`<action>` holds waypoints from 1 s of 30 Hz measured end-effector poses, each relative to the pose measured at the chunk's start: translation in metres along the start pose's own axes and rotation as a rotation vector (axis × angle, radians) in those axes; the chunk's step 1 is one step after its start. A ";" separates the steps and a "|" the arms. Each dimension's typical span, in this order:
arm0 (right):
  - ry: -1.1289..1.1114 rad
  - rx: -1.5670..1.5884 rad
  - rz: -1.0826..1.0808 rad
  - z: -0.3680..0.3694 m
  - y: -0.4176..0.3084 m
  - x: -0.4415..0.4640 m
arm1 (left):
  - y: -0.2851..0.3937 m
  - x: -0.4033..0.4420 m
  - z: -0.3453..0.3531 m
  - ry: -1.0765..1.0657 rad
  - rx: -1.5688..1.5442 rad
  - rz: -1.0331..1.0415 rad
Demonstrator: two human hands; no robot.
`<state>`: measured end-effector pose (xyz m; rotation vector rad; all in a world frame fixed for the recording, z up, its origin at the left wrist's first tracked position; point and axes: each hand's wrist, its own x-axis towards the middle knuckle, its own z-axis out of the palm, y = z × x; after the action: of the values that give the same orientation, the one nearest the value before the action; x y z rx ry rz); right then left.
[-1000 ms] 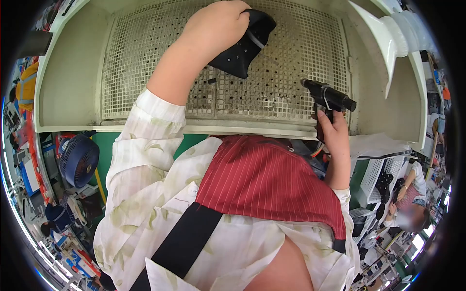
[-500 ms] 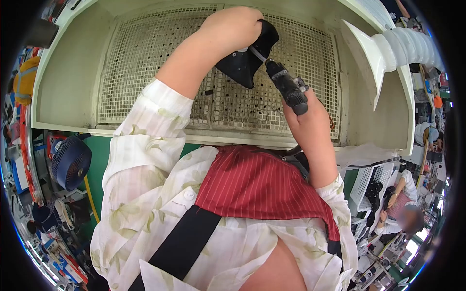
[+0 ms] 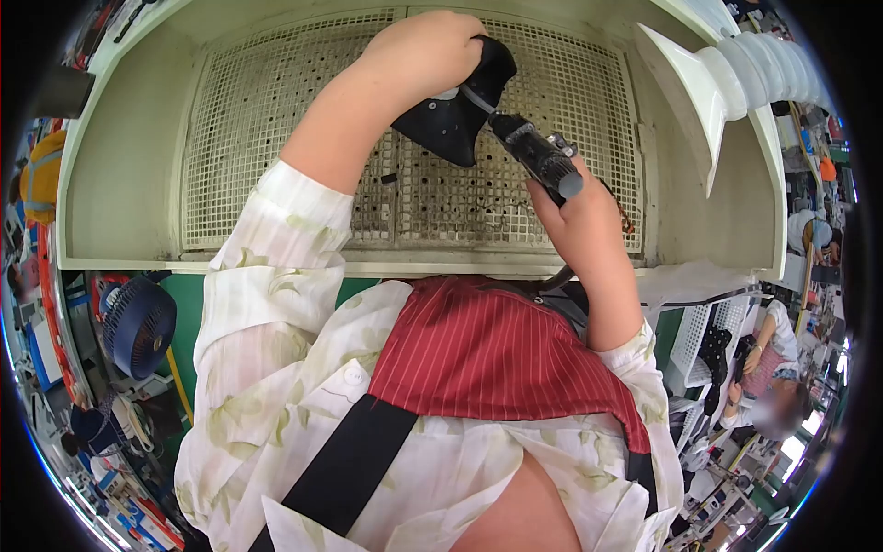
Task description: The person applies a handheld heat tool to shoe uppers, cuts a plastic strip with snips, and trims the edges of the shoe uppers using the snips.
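My left hand grips black piece; my right hand grips gun, tip near piece, above grate.

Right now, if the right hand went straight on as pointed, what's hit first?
Likely the black piece in the left hand, met by the black tool in the right hand; depth gap unclear.

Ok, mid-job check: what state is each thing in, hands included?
Left hand: closed on black piece.
Right hand: gripping gun.
Black piece: held tilted over the grid.
Gun: tip pointed at the piece; contact and firing unclear.
Grid: grimy, dark-specked.
Hose: ribbed, joined to white hood.
Fan: spinning or stopped, cannot tell.
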<state>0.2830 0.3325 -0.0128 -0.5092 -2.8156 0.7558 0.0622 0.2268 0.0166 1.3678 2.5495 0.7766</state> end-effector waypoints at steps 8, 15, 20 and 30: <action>0.030 0.026 0.014 0.002 -0.001 -0.001 | -0.007 -0.001 0.003 -0.004 -0.137 0.013; 0.026 -0.014 0.035 0.000 0.008 -0.017 | -0.010 -0.001 0.008 0.007 -0.107 0.057; 0.024 0.055 0.003 -0.005 0.010 -0.028 | -0.015 -0.008 0.014 0.000 -0.153 0.049; 0.012 -0.061 0.044 0.009 0.015 -0.021 | -0.005 -0.015 0.025 -0.017 -0.134 -0.015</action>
<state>0.3041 0.3327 -0.0300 -0.5854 -2.8329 0.6739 0.0759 0.2213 -0.0089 1.3072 2.4427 0.9110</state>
